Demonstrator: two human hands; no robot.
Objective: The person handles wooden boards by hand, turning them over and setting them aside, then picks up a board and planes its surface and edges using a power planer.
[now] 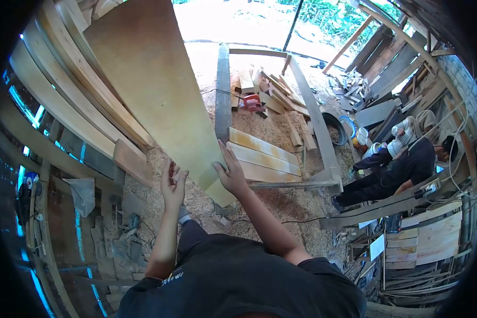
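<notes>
- A large wide board [156, 90] stands tilted in front of the person, its lower end between the two hands and its wide upper end far away, toward the bright opening.
- The right hand [229, 168] is at the right edge of the board, near the lower end; its fingers are stretched out and the thumb is apart from them (whether they truly grip, one cannot tell).
- The left hand [173, 181] is at the left edge, with the fingers loosely bent; whether they hold the edge or only stay beside it, one cannot tell.
- Just beside the right hand, three pale boards [265, 155] lie side by side, within the outline of a wooden frame [316, 111].
- Also within this frame, a red tool [253, 103] rests near wood pieces.
- At the left, long planks [58, 103] lean together.
- At the right, another person [392, 169] in dark clothes bends down.
</notes>
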